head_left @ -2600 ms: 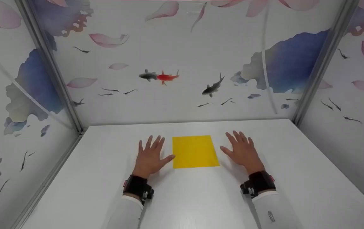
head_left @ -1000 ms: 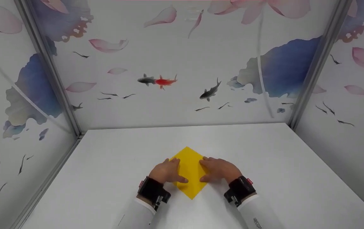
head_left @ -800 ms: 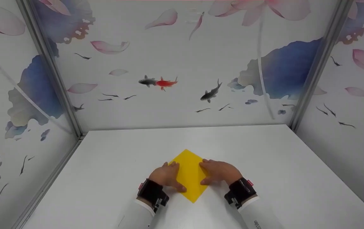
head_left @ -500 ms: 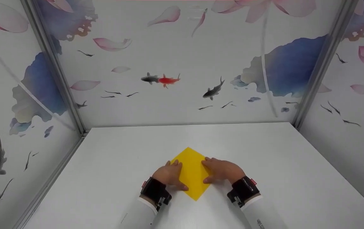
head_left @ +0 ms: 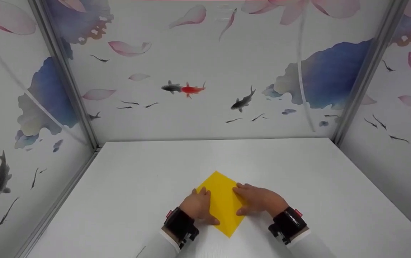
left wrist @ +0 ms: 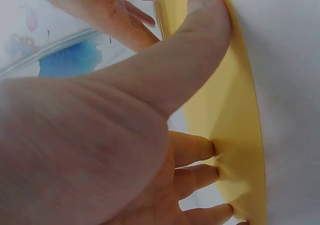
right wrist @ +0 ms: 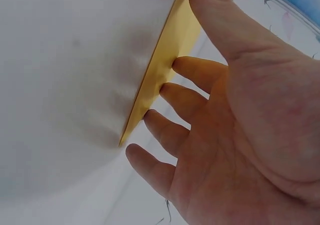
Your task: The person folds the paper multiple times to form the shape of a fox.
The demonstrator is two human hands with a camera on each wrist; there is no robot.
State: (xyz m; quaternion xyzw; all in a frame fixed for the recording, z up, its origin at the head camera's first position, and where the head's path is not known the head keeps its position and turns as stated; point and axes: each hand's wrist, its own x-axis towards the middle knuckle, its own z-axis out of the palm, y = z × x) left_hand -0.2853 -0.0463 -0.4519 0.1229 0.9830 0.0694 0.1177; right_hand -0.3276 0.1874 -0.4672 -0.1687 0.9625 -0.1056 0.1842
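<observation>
A yellow square sheet of paper (head_left: 223, 204) lies on the white table, turned so that one corner points toward the person. On its left corner rests the left hand (head_left: 196, 207), thumb and fingertips touching the sheet. The right hand (head_left: 263, 200) touches the opposite corner in the same manner. In the left wrist view, extended fingers (left wrist: 195, 180) press their tips on the paper (left wrist: 240, 135). In the right wrist view, three fingertips and the thumb meet the paper (right wrist: 162, 60), while the little finger is apart from it.
The white table (head_left: 137, 168) reaches back to a wall panel (head_left: 205, 53) printed with fish and petals. Side panels with metal corner posts (head_left: 65, 79) stand left and right. Each wrist wears a black strapped device (head_left: 181, 225).
Both hands have moved inward from beside the paper onto its corners. The sheet has turned from square-on to a diamond and shifted toward the person. Over the last second, the hands stay on it.
</observation>
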